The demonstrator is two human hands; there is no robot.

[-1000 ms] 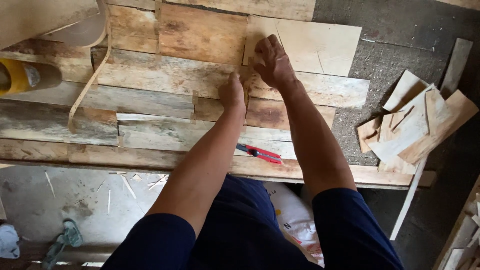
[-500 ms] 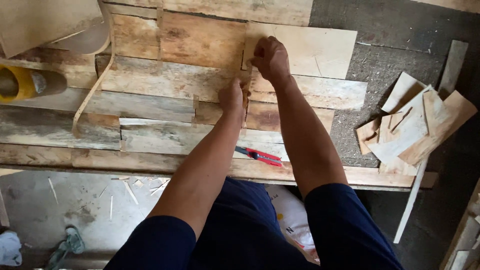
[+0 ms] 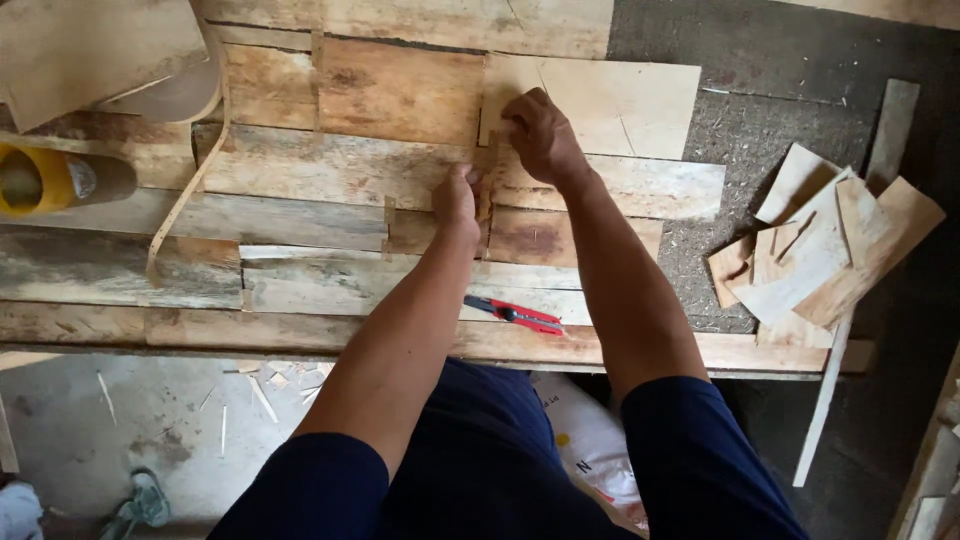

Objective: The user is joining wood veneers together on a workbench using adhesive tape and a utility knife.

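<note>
A narrow upright strip of wood stood at the middle of the plank workbench, at the seam between a darker board and a pale thin veneer sheet. The right hand was curled over the strip's upper end, fingers bent and pinching at it; the left hand pressed against its lower part, fingers folded close — whether they truly gripped the strip or only steadied it could not be told.

Nearer the body lay a red utility knife, apart from both hands. To the right, a loose pile of veneer offcuts sat on the dark ground; to the far left, a yellow roll lay on its side beside a thin bent strip.

The strip looked thin and brittle, so uneven pressure from the two hands could probably snap or split it. The knife lay close to the bench's front edge, and a sweep of a forearm might knock it off.

The strip's ends were covered by the hands — its full length could not be seen. Whether the knife's blade was out was too small to tell.
</note>
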